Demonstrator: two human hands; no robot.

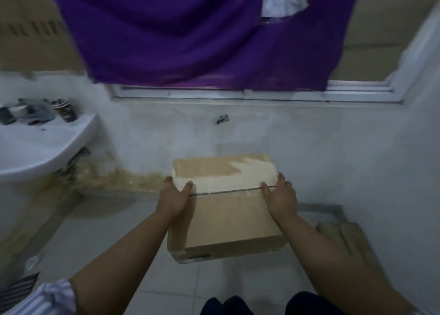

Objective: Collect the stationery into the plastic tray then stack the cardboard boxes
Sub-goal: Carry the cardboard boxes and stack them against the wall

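A closed brown cardboard box [226, 209] with a taped seam across its top is held above the tiled floor, near the white wall. My left hand [175, 196] grips its left side, thumb on the top face. My right hand [279, 195] grips its right side the same way. A flattened piece of cardboard [345, 240] lies on the floor to the right of the box. No plastic tray or stationery shows in this view.
A white washbasin [45, 145] with small items on its rim juts out at the left. A purple cloth [190, 35] hangs over the window above. Pale floor tiles [107, 238] stretch below the box. My knees [238, 305] show at the bottom edge.
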